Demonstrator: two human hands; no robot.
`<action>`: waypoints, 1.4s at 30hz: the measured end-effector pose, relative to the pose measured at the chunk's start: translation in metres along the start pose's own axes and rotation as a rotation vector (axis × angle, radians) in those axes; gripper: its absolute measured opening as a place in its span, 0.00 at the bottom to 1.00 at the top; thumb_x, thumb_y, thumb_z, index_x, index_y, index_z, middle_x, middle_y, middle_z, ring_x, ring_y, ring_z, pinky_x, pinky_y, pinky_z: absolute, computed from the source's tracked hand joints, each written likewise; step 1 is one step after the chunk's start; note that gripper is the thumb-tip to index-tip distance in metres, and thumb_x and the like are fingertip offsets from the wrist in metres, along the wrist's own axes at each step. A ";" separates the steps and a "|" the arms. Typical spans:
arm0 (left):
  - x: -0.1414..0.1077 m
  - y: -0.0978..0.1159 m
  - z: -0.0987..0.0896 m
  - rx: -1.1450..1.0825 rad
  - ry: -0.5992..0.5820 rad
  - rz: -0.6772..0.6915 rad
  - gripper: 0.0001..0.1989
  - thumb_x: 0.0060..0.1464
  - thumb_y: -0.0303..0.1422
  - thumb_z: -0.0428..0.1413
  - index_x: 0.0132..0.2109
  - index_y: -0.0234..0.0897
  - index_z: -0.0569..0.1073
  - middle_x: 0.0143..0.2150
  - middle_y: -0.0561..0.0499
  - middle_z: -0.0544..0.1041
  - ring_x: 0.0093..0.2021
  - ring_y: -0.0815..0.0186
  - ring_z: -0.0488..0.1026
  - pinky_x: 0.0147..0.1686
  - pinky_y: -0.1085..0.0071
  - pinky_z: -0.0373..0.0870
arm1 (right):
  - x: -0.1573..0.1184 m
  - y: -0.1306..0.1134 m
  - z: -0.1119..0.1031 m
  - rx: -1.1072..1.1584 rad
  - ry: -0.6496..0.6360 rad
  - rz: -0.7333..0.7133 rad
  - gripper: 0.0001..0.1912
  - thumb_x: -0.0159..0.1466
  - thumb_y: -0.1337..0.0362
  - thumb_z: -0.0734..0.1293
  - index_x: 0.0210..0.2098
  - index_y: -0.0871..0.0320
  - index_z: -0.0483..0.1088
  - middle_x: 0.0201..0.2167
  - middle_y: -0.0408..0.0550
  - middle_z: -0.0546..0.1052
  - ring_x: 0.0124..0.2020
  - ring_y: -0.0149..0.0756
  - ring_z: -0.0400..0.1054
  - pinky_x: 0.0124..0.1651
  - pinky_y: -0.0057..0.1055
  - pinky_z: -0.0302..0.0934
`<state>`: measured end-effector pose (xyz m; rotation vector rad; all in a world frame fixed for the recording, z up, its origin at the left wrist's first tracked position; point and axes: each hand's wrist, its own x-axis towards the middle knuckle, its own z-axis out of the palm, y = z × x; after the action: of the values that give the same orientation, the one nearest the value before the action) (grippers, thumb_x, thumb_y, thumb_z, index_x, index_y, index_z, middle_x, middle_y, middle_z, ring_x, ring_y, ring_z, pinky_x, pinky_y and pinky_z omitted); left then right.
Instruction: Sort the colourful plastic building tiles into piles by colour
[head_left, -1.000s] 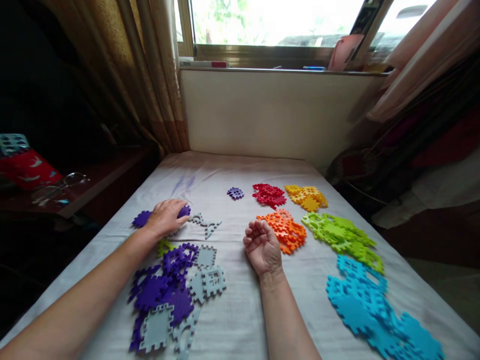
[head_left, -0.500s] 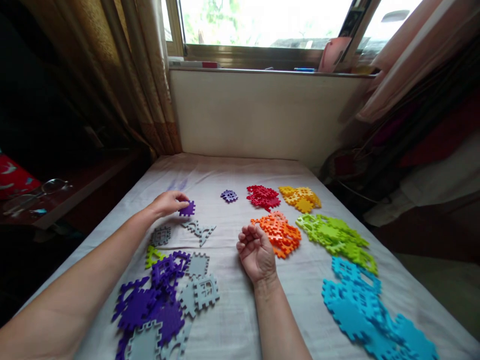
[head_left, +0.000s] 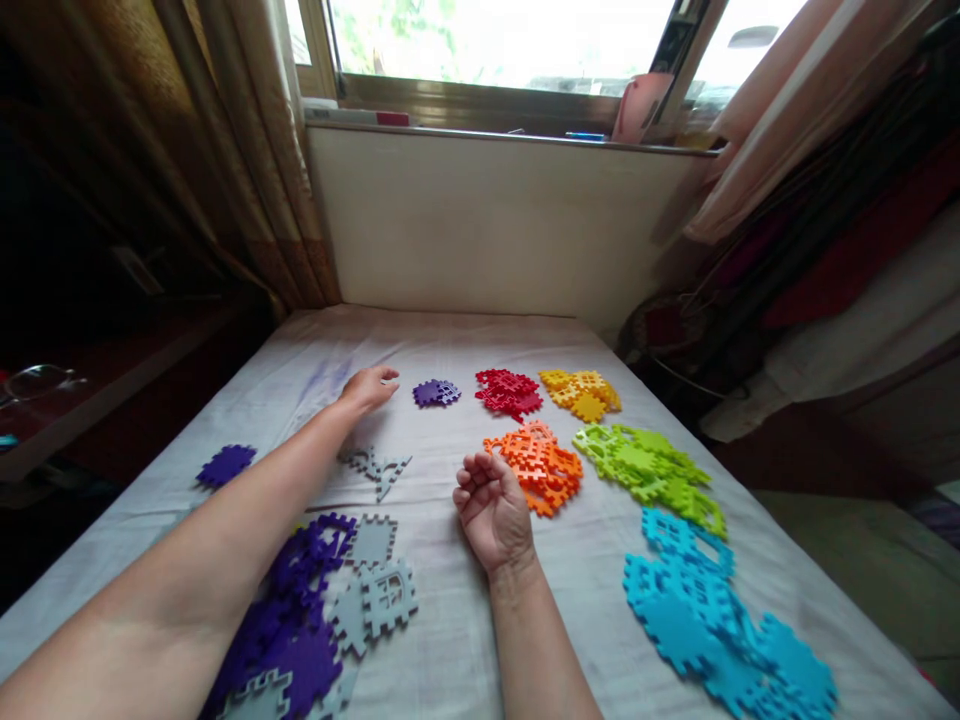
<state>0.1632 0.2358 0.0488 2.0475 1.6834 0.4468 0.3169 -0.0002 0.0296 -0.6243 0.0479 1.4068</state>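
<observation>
My left hand [head_left: 370,388], fingers apart and holding nothing, hovers left of a small purple pile [head_left: 435,393] near the far side of the bed. My right hand [head_left: 491,508] rests palm up with curled fingers, nothing in it, beside the orange pieces [head_left: 544,468]. Past it are red pieces [head_left: 508,392] and yellow pieces [head_left: 581,393]. Below my left forearm lies a heap of purple pieces [head_left: 300,640], with grey pieces [head_left: 390,597] along its right side. More grey pieces [head_left: 382,470] sit above, partly behind my forearm. One purple piece [head_left: 226,466] is at the left.
Green pieces [head_left: 649,465] and blue pieces [head_left: 705,620] spread along the right side of the sheet [head_left: 450,660]. Beyond the far edge stands a low wall [head_left: 480,220] under a window. A curtain [head_left: 247,150] hangs at the left, glasses [head_left: 41,380] beside it.
My left hand has moved right and let go of the purple piece, which now lies against the other one. The view has shifted, so things appear further left. My right hand keeps its pose.
</observation>
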 end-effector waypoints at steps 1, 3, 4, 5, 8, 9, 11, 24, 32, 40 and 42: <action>-0.006 -0.011 -0.011 0.047 -0.003 -0.012 0.19 0.48 0.38 0.59 0.48 0.43 0.79 0.51 0.50 0.80 0.49 0.60 0.77 0.50 0.70 0.69 | 0.000 0.000 -0.001 -0.006 -0.005 -0.002 0.05 0.50 0.63 0.74 0.25 0.55 0.76 0.25 0.40 0.80 0.26 0.28 0.71 0.25 0.22 0.61; -0.021 -0.038 -0.039 0.144 -0.013 -0.040 0.20 0.47 0.40 0.59 0.49 0.45 0.79 0.50 0.51 0.81 0.52 0.57 0.76 0.51 0.69 0.69 | 0.001 0.001 -0.002 -0.020 -0.016 -0.008 0.05 0.51 0.62 0.74 0.26 0.55 0.76 0.25 0.40 0.80 0.26 0.28 0.71 0.26 0.22 0.61; -0.031 -0.052 -0.054 0.189 -0.020 -0.058 0.21 0.46 0.41 0.59 0.49 0.45 0.79 0.50 0.50 0.81 0.53 0.55 0.75 0.51 0.68 0.69 | 0.002 0.001 -0.003 -0.026 -0.020 -0.012 0.05 0.51 0.62 0.74 0.26 0.55 0.76 0.25 0.40 0.80 0.26 0.28 0.71 0.26 0.22 0.61; -0.041 -0.066 -0.070 0.231 -0.033 -0.080 0.23 0.44 0.42 0.58 0.49 0.44 0.79 0.50 0.50 0.81 0.53 0.54 0.75 0.51 0.67 0.69 | 0.002 0.001 -0.004 -0.029 -0.023 -0.015 0.04 0.52 0.62 0.74 0.26 0.55 0.76 0.25 0.40 0.80 0.26 0.27 0.71 0.26 0.22 0.61; -0.073 -0.103 -0.110 0.336 -0.070 -0.146 0.28 0.41 0.46 0.58 0.50 0.40 0.79 0.52 0.46 0.80 0.53 0.50 0.75 0.51 0.64 0.69 | 0.004 0.001 -0.008 -0.040 -0.037 -0.024 0.04 0.53 0.62 0.73 0.27 0.55 0.76 0.26 0.40 0.80 0.26 0.28 0.72 0.25 0.23 0.62; -0.084 -0.113 -0.119 0.363 -0.081 -0.166 0.30 0.40 0.48 0.58 0.51 0.39 0.78 0.53 0.44 0.79 0.53 0.49 0.75 0.50 0.64 0.69 | 0.005 0.001 -0.009 -0.052 -0.051 -0.028 0.03 0.54 0.63 0.73 0.27 0.55 0.76 0.26 0.40 0.80 0.26 0.28 0.72 0.26 0.23 0.63; -0.102 -0.127 -0.129 0.406 -0.102 -0.191 0.34 0.37 0.50 0.58 0.51 0.36 0.78 0.53 0.42 0.79 0.52 0.48 0.76 0.50 0.63 0.70 | 0.006 0.000 -0.012 -0.085 -0.087 -0.042 0.03 0.55 0.62 0.72 0.28 0.54 0.75 0.27 0.40 0.81 0.27 0.29 0.72 0.26 0.24 0.64; -0.112 -0.093 -0.103 0.386 -0.023 -0.004 0.28 0.44 0.46 0.59 0.53 0.40 0.75 0.54 0.43 0.78 0.53 0.53 0.75 0.51 0.67 0.69 | 0.004 -0.001 -0.010 -0.113 -0.078 -0.068 0.03 0.56 0.62 0.72 0.27 0.53 0.75 0.27 0.41 0.80 0.26 0.30 0.72 0.25 0.25 0.63; -0.089 0.011 -0.011 0.254 -0.005 0.287 0.26 0.52 0.42 0.60 0.57 0.41 0.70 0.56 0.45 0.76 0.53 0.59 0.74 0.54 0.68 0.67 | 0.001 -0.001 -0.004 -0.045 -0.017 -0.018 0.02 0.54 0.64 0.72 0.26 0.54 0.75 0.25 0.40 0.80 0.26 0.29 0.71 0.26 0.24 0.61; -0.056 0.058 0.043 0.236 0.020 0.416 0.21 0.50 0.39 0.63 0.51 0.42 0.72 0.53 0.44 0.76 0.55 0.53 0.72 0.57 0.61 0.65 | 0.004 0.002 -0.005 -0.057 -0.028 -0.042 0.03 0.55 0.62 0.72 0.27 0.54 0.76 0.27 0.41 0.80 0.26 0.29 0.71 0.27 0.24 0.61; -0.051 0.056 0.041 0.228 0.023 0.428 0.23 0.48 0.40 0.65 0.52 0.43 0.73 0.55 0.44 0.76 0.57 0.52 0.70 0.58 0.59 0.63 | 0.003 0.001 -0.004 -0.041 -0.017 -0.032 0.03 0.54 0.63 0.72 0.27 0.55 0.76 0.26 0.41 0.80 0.26 0.28 0.71 0.26 0.23 0.61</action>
<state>0.2201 0.1714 0.0459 2.5915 1.3536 0.4292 0.3176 0.0011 0.0241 -0.6441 -0.0047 1.3847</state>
